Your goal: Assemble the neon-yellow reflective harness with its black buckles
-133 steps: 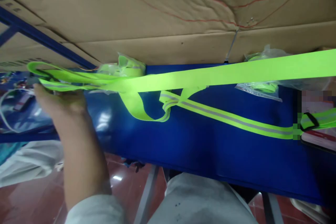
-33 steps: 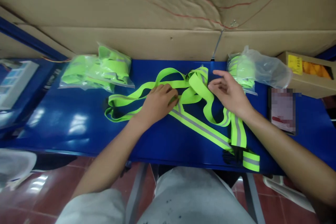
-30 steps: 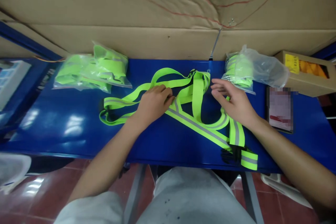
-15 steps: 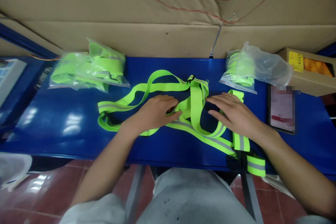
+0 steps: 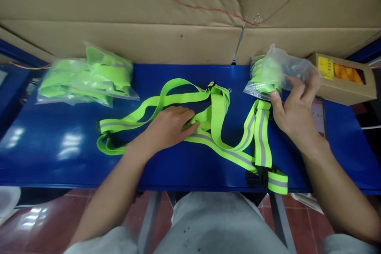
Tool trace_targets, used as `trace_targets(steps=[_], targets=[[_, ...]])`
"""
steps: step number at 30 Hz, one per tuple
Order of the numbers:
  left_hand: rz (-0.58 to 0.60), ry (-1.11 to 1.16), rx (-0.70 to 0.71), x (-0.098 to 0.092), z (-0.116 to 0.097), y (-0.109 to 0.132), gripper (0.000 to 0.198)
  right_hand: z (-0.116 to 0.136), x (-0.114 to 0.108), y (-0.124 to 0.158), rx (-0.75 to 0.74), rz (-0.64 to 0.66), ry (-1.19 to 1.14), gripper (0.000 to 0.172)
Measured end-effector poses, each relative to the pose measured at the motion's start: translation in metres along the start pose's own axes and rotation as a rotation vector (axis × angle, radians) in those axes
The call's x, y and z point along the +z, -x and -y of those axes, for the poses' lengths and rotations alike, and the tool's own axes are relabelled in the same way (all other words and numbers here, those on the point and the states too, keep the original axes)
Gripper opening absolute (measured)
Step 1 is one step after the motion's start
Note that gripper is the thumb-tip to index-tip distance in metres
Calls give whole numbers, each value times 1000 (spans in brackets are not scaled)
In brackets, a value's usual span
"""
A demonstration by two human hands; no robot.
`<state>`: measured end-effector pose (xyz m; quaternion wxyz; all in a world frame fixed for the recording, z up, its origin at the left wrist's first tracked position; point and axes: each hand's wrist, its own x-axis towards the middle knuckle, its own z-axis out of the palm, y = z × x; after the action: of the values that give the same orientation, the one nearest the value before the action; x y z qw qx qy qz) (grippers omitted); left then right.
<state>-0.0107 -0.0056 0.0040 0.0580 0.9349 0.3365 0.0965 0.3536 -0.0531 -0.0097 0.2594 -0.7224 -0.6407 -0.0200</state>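
A neon-yellow reflective harness (image 5: 218, 117) with grey stripes and black buckles lies in loose loops on the blue table (image 5: 190, 170). My left hand (image 5: 169, 129) is on its middle, with part of the strap pinched between thumb and fingers; the fingertips are partly hidden. Off to the right, my right hand (image 5: 300, 115) is spread over a clear plastic bag (image 5: 264, 75) that holds a rolled strap of the same kind. Its thumb is at the bag's front edge, and its fingers reach over the bag's loose clear end. No firm grip shows there.
Several bagged yellow straps (image 5: 101, 73) lie at the back left. A cardboard box (image 5: 342, 83) with orange contents stands at the back right. Under my right wrist, a device with a lit screen (image 5: 318, 117) is partly covered. A cardboard-lined wall (image 5: 149, 43) rises behind the table.
My right hand has left the harness and moved right and away from me to the bagged strap. My left hand stays on the harness. The view has shifted slightly.
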Motion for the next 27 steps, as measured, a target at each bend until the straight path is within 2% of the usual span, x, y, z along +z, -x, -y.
trace_targets(steps=[3, 7, 10, 15, 20, 22, 24, 27], targets=[[-4, -3, 5, 1, 0, 0, 33, 1, 2, 1, 51, 52, 3, 80], [-4, 4, 9, 1, 0, 0, 33, 10, -3, 4, 54, 83, 41, 78], [3, 7, 0, 0, 0, 0, 34, 16, -4, 8, -3, 82, 70, 78], [44, 68, -39, -3, 2, -1, 36, 24, -2, 15, -153, 1, 30, 71], [8, 186, -77, -10, -1, -2, 33, 40, -8, 19, -241, 35, 30, 68], [-42, 282, -94, -14, -4, -2, 25, 44, -9, 19, -295, 38, 1, 60], [-90, 396, -128, -16, -6, -2, 17, 47, -10, 19, -358, 51, -71, 45], [-109, 542, -172, -19, -9, -2, 13, 48, -8, 20, -455, 131, -226, 27]])
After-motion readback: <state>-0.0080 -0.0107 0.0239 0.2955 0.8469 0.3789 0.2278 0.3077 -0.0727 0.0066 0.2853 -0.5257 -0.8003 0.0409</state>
